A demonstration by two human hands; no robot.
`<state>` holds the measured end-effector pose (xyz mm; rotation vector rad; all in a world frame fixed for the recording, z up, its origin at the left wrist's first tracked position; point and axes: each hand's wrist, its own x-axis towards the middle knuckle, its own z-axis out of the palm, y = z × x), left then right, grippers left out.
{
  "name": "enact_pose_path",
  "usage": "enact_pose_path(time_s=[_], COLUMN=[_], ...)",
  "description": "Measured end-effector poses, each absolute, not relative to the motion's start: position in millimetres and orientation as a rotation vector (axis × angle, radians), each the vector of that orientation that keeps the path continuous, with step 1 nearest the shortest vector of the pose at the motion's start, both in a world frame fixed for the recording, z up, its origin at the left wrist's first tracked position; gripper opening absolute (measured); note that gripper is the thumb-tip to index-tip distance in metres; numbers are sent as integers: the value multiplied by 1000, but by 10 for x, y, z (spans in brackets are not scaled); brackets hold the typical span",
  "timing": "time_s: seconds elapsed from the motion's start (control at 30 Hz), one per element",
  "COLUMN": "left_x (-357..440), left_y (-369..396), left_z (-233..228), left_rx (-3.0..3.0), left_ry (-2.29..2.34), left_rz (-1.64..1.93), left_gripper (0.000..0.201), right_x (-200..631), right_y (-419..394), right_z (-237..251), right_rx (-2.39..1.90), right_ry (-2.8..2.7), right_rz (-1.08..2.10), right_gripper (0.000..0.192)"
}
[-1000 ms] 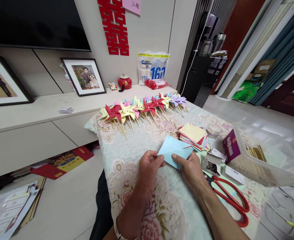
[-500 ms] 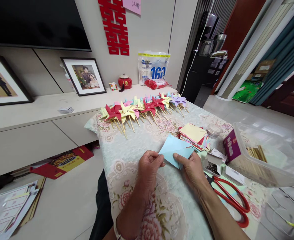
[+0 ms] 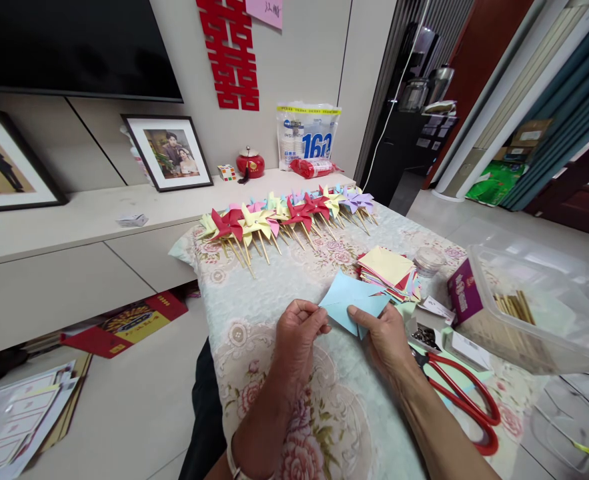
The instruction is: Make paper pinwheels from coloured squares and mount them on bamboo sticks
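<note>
Pale-blue slit paper square (image 3: 344,300) seemed light, crease-prone, best edge-held: right hand (image 3: 388,335) pinched it at four o'clock; left hand (image 3: 298,337) was narrowly pinched at nine, contents unclear.

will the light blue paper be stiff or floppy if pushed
The light blue paper is likely light, being a thin sheet. Fairly stiff, perhaps: it spreads nearly flat from the right hand. Its slits probably leave flaps that bend easily.

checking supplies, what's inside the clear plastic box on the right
Thin wooden sticks show inside the clear plastic box; its purple label hides whatever lies directly behind it.
</note>
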<state>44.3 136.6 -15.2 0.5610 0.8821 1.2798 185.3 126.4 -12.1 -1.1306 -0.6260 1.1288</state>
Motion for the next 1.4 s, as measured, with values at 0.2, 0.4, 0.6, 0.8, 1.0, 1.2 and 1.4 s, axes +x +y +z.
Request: enact_pose_path(time_s=[0.2,0.4,0.6,0.8,1.0,1.2,1.4], left_x=[454,457,459,462,461,459,453], left_y=[1357,1355,1350,1354,1364,1358,1358], left_z=[-118,-87,-76,-83,-75,-79,-71], left_rx=[533,523,525,515,510,537,540], left_ry=[869,898,891,875,844,861,905], left_rz=[1201,1182,1203,1207,1212,1222,1241], left_gripper=[42,40,38,38,35,30,30], right_x=[1849,1849,1842,1840,1840,1835,1840], right_y=[1259,1261,1254,1246,1247,1243,1250], right_z=[-104,-114,-108,-98,-108,-95,-102], right_rx=[-1136,-1134,-1130,-1141,-1131,-1127,-1136], right_ry=[-612,-618,-630,-646,-660,-641,-629], right_rz=[1122,1125,1138,1133,1149,1164,1135], right_gripper=[40,37,38,37,37,41,40])
